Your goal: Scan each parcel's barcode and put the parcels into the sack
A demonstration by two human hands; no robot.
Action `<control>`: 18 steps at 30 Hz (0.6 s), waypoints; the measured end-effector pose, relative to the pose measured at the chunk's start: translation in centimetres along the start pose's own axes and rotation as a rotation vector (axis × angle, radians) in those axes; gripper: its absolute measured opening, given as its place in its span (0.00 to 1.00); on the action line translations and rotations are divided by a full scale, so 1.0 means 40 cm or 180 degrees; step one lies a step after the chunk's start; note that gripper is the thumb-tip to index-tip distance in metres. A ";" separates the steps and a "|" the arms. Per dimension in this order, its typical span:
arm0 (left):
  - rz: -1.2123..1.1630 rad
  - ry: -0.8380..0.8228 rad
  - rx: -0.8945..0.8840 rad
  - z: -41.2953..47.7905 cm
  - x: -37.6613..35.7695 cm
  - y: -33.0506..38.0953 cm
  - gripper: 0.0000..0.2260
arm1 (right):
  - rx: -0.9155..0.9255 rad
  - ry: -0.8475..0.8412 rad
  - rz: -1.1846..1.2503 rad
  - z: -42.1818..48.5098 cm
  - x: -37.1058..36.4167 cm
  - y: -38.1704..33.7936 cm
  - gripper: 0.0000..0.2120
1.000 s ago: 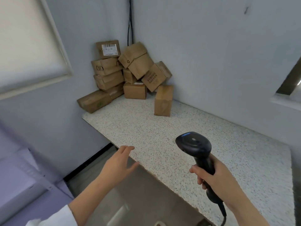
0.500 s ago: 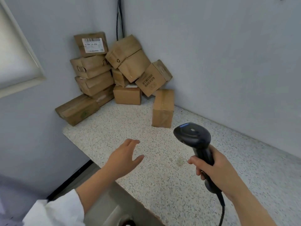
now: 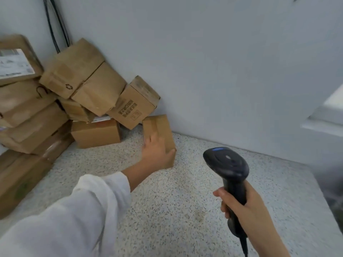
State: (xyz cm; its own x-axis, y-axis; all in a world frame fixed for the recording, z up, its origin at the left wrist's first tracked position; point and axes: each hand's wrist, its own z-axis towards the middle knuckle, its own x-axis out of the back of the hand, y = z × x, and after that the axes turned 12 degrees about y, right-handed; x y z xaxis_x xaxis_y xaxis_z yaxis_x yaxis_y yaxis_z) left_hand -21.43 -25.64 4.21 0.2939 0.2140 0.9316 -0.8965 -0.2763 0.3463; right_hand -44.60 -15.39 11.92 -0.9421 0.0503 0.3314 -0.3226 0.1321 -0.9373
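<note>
A small upright cardboard parcel point(image 3: 160, 127) stands on the speckled counter point(image 3: 185, 210), apart from the pile. My left hand point(image 3: 155, 154) is wrapped around its front, thumb on the right edge and fingers on the left face. My right hand point(image 3: 246, 206) grips the handle of a black barcode scanner point(image 3: 227, 164), held upright to the right of the parcel with its head pointing away from me. The sack is out of sight.
Several brown parcels point(image 3: 96, 89) are piled in the back-left corner against the walls; the top-left one carries a white label point(image 3: 14, 62). Black cables point(image 3: 55, 25) run down the corner. A white ledge point(image 3: 326, 117) juts from the right wall.
My left hand has reached forward from the counter's near edge and closed around the standing parcel. The view has moved closer to the pile. The scanner hand stays roughly in place.
</note>
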 end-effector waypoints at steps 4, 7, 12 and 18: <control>0.0147 -0.0045 -0.0130 0.094 -0.065 0.004 0.31 | -0.0043 0.0177 -0.0099 0.000 -0.007 -0.006 0.05; 0.0205 -0.0326 0.0320 0.142 -0.098 0.004 0.40 | -0.0044 0.0263 -0.0171 0.008 -0.008 -0.013 0.05; 0.0026 -0.0468 0.0926 0.152 -0.141 0.013 0.43 | -0.0068 0.0360 -0.0216 0.017 -0.009 -0.020 0.05; 0.0027 -0.0598 0.0989 0.133 -0.139 0.025 0.42 | -0.0086 0.0290 -0.0273 0.007 -0.006 -0.017 0.05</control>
State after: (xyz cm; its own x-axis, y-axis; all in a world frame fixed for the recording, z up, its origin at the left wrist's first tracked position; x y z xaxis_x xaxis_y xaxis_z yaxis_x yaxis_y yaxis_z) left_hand -22.20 -32.09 -0.04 0.3687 0.0426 0.9286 -0.7640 -0.5551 0.3288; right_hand -44.15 -15.78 12.46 -0.8986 0.1271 0.4199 -0.3980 0.1664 -0.9022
